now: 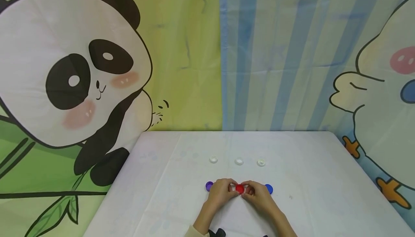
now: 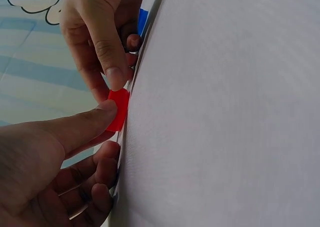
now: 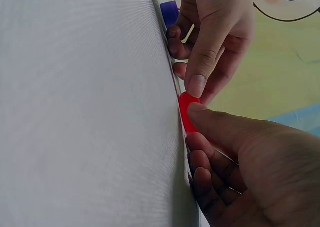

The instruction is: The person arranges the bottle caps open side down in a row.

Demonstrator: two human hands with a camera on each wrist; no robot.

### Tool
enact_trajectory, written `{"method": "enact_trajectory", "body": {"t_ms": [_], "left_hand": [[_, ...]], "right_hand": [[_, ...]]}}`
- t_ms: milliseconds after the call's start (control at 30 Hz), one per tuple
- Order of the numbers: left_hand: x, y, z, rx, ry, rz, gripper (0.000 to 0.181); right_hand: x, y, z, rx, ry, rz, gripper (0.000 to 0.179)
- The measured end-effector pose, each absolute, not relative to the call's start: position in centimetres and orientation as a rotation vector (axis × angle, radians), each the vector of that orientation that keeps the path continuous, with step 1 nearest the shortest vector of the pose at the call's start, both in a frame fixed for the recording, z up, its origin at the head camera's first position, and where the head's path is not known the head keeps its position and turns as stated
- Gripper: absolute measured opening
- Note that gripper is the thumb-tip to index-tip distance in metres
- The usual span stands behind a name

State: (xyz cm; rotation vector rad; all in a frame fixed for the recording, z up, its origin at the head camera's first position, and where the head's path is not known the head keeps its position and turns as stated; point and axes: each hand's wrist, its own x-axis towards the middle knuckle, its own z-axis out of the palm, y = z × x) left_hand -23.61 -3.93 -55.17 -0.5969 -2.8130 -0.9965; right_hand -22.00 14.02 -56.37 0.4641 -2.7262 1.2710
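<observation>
Thumb and fingers of my left hand (image 1: 221, 192) pinch a small round red cap (image 1: 240, 189) from its left side, down at the white tabletop. My right hand (image 1: 260, 196) pinches the same cap from the right, so both hands hold it between them. Both wrist views show the red cap (image 2: 120, 109) as a short cylinder with a thumb of each hand on it. A purple cap (image 1: 209, 186) lies just beyond the left hand, partly covered by it. Beside the right hand is a blue cap (image 1: 269, 189), also partly hidden.
Farther back on the white table (image 1: 168, 208) stand three small white rings or caps, at left (image 1: 213, 159), middle (image 1: 239, 161) and right (image 1: 261, 162). Behind the table hangs a printed curtain (image 1: 188, 57). A dark object (image 1: 221, 232) shows by the left wrist.
</observation>
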Motion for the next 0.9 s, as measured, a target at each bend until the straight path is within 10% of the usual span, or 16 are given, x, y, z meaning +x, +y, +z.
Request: {"method": "enact_trajectory", "body": {"t_ms": [900], "left_hand": [[-23.6, -3.7, -53.0, -0.802, -2.529, -1.264, 0.028]], "right_hand": [[-21.1, 15.0, -52.7, 0.512, -2.482, 1.23, 0.03]]}}
